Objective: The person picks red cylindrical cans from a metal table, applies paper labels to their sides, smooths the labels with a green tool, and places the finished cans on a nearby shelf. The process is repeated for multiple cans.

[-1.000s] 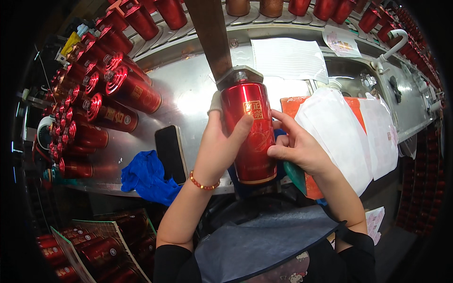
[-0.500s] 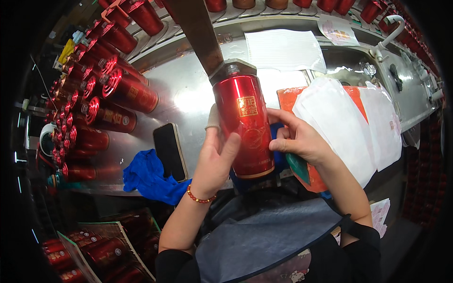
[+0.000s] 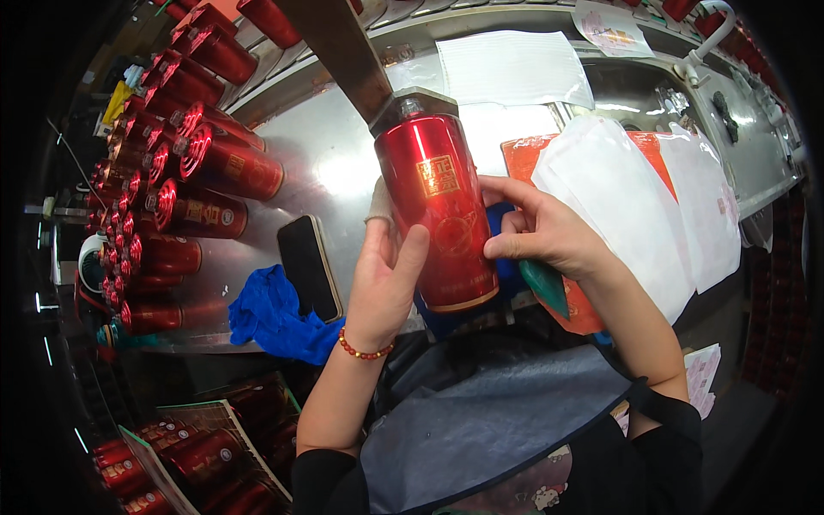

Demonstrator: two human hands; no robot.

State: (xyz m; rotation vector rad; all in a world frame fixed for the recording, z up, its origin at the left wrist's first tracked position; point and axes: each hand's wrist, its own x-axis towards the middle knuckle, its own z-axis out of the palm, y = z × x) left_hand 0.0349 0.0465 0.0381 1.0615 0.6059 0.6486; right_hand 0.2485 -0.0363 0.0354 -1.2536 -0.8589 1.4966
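A glossy red bottle point(image 3: 438, 215) with gold markings lies tilted in front of me, its neck at the octagonal end of a brown bar point(image 3: 339, 56). My left hand point(image 3: 386, 279) is closed around its left side, thumb on the front and other fingers partly hidden behind. A pale finger cover point(image 3: 380, 206) shows on one of those fingers. At the bottle's right edge my right hand point(image 3: 541, 227) rests with bent fingers, thumb and forefinger against the side. Below that palm shows a green flat piece point(image 3: 545, 287); whether the hand grips it is unclear.
Many red bottles point(image 3: 232, 167) crowd the left side. A black phone point(image 3: 307, 266) and a blue cloth point(image 3: 279, 313) lie on the metal table point(image 3: 326, 129). White sheets point(image 3: 614, 202) cover an orange-red sheet point(image 3: 519, 154) at right, near a sink point(image 3: 635, 103). Crated bottles point(image 3: 202, 455) stand at lower left.
The view has shifted slightly, so the bottle and surroundings sit higher in the picture. Both hands keep nearly the same hold on the bottle.
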